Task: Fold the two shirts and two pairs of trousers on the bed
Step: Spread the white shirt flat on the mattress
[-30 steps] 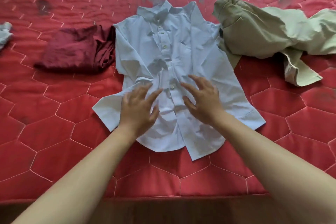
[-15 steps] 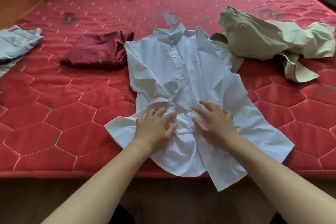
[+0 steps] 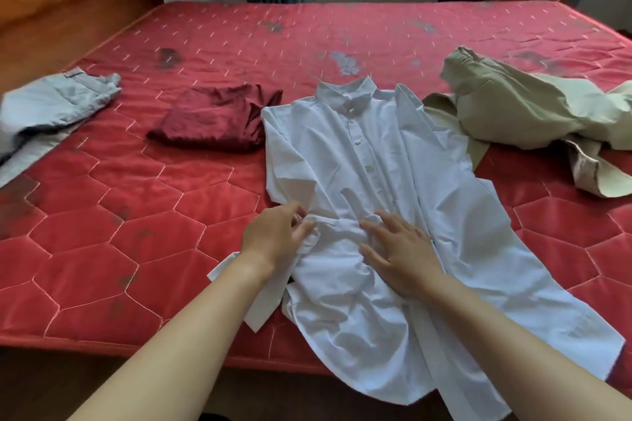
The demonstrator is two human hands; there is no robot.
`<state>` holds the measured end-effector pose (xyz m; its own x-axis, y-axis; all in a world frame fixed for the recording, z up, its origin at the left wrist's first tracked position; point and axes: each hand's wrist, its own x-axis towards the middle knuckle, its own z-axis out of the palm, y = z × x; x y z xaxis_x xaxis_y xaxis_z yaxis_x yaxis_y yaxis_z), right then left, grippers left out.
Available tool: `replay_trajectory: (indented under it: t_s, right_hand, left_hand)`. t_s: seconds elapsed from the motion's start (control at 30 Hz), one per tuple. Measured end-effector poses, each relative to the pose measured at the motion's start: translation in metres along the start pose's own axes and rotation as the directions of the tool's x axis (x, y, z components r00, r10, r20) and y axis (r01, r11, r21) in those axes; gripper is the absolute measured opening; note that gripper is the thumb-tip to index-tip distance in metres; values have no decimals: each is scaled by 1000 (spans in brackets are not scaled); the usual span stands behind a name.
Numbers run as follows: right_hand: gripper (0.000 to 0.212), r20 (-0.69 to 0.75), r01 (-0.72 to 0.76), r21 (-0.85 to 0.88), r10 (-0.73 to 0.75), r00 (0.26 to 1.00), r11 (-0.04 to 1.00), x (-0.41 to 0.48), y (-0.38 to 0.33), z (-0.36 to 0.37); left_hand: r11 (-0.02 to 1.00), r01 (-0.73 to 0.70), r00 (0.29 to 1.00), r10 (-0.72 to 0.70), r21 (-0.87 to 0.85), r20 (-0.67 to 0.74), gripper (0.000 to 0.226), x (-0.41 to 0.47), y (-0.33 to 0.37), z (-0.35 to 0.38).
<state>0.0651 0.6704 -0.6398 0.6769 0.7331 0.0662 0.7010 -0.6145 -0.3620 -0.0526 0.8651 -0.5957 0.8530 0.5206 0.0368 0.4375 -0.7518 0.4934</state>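
On the red bed [image 3: 136,215] the white shirt [image 3: 386,161] lies face up at centre, khaki trousers [image 3: 506,106] heaped upper right, grey trousers [image 3: 51,106] far left, maroon shirt [image 3: 212,120] folded between. The right hand [image 3: 403,260], fingers spread flat, pins the cloth, likely so the left hand [image 3: 273,239], pinching the sleeve, can fold it

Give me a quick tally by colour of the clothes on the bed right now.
White shirt: 1
Maroon garment: 1
Grey-blue trousers: 1
Khaki trousers: 1
Total: 4
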Motion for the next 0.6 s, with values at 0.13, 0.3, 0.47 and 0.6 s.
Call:
replay_trajectory:
  t_s: [0.13, 0.3, 0.47, 0.6]
  right_hand:
    - [40, -139, -52, 63, 60, 989, 997, 18, -12, -10]
    - [44, 13, -52, 94, 51, 999, 994, 38, -29, 1]
    - [42, -88, -87, 120, 98, 991, 989, 45, -40, 2]
    - [42, -44, -27, 139, 34, 998, 990, 48, -56, 3]
  left_hand:
    - [1000, -21, 1000, 21, -18, -4, 24, 3, 5, -5]
    - [999, -40, 999, 39, 11, 38, 22, 11, 7, -14]
    - [995, -61, 994, 67, 75, -83, 13, 19, -4, -33]
    - [982, -78, 996, 86, 173, -35, 15, 26, -14, -55]
